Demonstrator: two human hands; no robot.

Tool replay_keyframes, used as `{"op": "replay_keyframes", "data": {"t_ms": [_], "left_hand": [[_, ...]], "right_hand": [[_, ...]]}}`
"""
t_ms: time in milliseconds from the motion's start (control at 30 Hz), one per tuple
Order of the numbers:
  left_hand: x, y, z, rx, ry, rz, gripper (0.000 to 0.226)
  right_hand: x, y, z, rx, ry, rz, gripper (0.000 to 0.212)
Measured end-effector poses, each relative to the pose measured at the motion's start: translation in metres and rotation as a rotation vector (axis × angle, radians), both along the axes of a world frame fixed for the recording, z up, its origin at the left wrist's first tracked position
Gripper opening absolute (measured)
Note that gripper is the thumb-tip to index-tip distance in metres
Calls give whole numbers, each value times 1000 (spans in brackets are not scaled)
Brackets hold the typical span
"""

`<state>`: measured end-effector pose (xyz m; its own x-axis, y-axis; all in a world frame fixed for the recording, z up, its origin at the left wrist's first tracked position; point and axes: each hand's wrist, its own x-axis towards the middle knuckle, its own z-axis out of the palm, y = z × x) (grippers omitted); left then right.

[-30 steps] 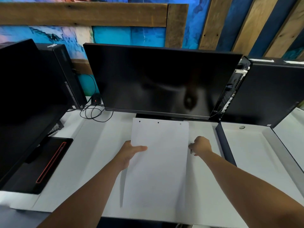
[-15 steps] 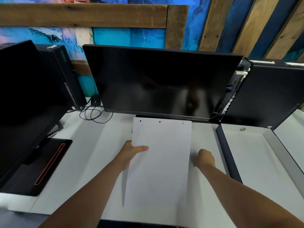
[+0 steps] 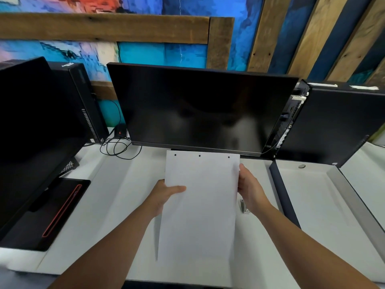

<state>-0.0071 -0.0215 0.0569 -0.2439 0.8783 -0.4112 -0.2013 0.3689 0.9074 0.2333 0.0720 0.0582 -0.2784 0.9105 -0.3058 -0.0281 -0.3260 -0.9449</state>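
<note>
Your left grip (image 3: 166,193) is clamped on the left edge of the white sheet (image 3: 200,207), thumb lying across the top face and the fingers tucked under it. Your right grip (image 3: 250,188) is closed on the opposite edge a little higher up, its fingers hidden behind the paper. The sheet sits between your two hands in front of you, long side running away from you, with three small punched holes (image 3: 199,155) along its far edge. That far edge reaches the foot of the dark monitor (image 3: 198,109). A shadow falls on the white desk (image 3: 108,197) along the sheet's left side; whether the near end touches the desk cannot be told. Just beside your right wrist a small silvery item (image 3: 243,207) lies on the desk, too small to identify. A loose black cable (image 3: 116,148) coils at the monitor's left corner, and a black computer case (image 3: 341,122) stands to its right.
</note>
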Motion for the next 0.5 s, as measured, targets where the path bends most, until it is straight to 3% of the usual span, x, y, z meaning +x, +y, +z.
{"op": "replay_keyframes", "data": {"t_ms": [67,233,333,500], "left_hand": [[0,-1,1,-1,2,8,22],[2,-7,10,12,-20,31,26],[5,-11,16,40,-28,53,22],[4,-15,32,149,-49,-33,37]], "right_hand": [[0,-4,1,-36,30,49,60],[-1,-14,12,-43,53,121,25],[-1,-19,20,-42,31,160,22],[6,-30,43,133,46,113,17]]}}
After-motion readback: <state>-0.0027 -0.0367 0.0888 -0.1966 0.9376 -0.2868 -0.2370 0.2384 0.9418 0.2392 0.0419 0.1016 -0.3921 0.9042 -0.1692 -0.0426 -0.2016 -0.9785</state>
